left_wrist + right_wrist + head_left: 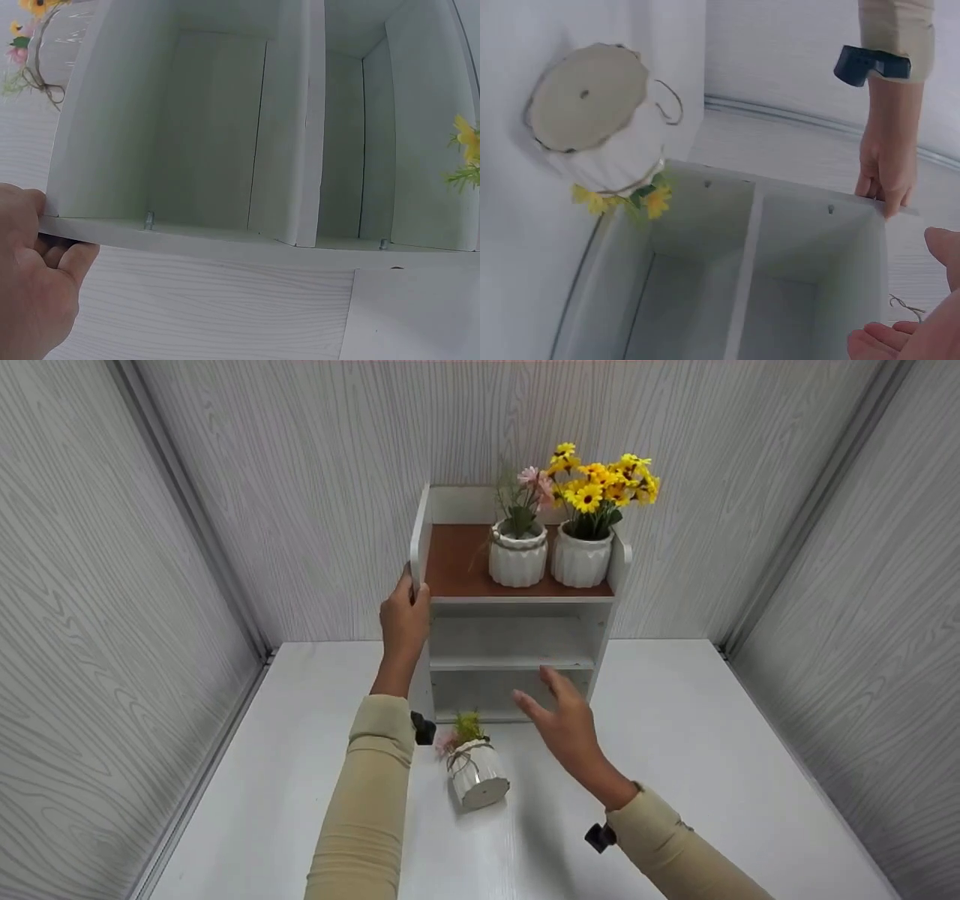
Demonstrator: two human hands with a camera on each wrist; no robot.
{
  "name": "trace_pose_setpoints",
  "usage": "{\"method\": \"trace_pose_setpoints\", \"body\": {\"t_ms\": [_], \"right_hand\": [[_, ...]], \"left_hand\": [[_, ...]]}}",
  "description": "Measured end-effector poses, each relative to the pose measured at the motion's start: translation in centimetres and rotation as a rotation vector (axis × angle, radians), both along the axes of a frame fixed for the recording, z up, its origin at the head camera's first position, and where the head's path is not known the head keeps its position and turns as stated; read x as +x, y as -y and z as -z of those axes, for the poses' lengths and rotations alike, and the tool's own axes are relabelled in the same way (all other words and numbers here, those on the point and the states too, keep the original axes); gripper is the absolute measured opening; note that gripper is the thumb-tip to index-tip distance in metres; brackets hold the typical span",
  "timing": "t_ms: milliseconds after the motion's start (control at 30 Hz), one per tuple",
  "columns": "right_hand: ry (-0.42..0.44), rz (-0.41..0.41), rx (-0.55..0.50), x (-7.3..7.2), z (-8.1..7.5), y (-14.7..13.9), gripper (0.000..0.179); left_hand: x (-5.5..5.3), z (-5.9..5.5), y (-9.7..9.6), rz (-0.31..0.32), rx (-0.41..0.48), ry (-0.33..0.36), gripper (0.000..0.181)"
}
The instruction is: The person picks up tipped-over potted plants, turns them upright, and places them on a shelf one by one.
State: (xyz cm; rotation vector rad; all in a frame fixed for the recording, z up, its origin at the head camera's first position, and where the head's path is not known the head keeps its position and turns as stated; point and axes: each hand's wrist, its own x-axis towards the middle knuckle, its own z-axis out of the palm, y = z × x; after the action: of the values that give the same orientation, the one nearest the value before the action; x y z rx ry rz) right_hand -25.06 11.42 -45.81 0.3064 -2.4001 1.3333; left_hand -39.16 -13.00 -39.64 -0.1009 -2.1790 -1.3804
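My left hand [405,619] grips the left side panel of a small white shelf unit [521,600], just below its raised top edge. In the left wrist view the fingers curl around the panel's edge. In front of the lower compartments my right hand [568,727] hovers with thumb and fingers spread, nothing between them. Below and left of it, a white flowerpot [478,775] lies tipped on the table, base facing me, twine around it and flowers pointing toward the shelf. Atop the unit's brown board stand a pot with pink flowers [519,559] and a pot with yellow flowers [582,556].
The shelf unit stands against the wood-grain back wall [345,472], on a white table [675,750]. Side walls [97,607] close in the left and right. Both compartments [510,637] of the unit face forward.
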Motion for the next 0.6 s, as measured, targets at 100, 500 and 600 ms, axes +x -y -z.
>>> {"method": "trace_pose_setpoints", "body": {"t_ms": [100, 500, 600], "right_hand": [[0.028, 0.006, 0.015, 0.8, 1.7, 0.1, 0.071], [0.208, 0.005, 0.027, 2.9, 7.7, 2.2, 0.079], [0.257, -0.009, 0.02, 3.2, 9.2, 2.9, 0.082]], "left_hand": [[0.1, 0.1, -0.1, 0.007, 0.009, 0.007, 0.033], [0.2, 0.0, 0.0, 0.014, 0.013, 0.01, 0.043], [0.3, 0.0, 0.0, 0.009, 0.015, 0.013, 0.045]]}}
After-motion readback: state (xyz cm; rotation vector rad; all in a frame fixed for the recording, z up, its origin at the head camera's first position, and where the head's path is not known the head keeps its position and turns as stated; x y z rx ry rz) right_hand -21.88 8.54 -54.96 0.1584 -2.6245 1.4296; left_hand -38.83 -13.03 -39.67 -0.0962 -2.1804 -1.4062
